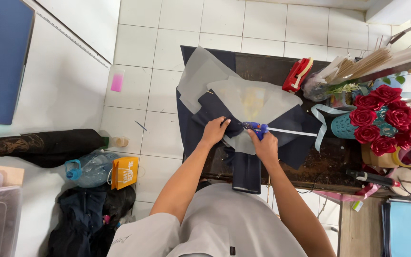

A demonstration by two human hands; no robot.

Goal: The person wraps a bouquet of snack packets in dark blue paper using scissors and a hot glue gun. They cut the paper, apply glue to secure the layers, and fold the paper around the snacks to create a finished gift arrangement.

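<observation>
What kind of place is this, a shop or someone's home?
Probably a small florist's or bouquet-making workspace. A bunch of red roses stands on the dark worktable, a navy and translucent wrapping-paper bouquet wrap lies spread on it, and a red tape dispenser sits nearby.

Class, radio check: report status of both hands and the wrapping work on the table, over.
Left hand pinching dark navy wrapping paper at the gather. Right hand gripping blue glue gun, nozzle at the fold. Red rose bunch off to the right, apart.

Grey short-sleeved shirt, bare forearms, bare hands
</observation>
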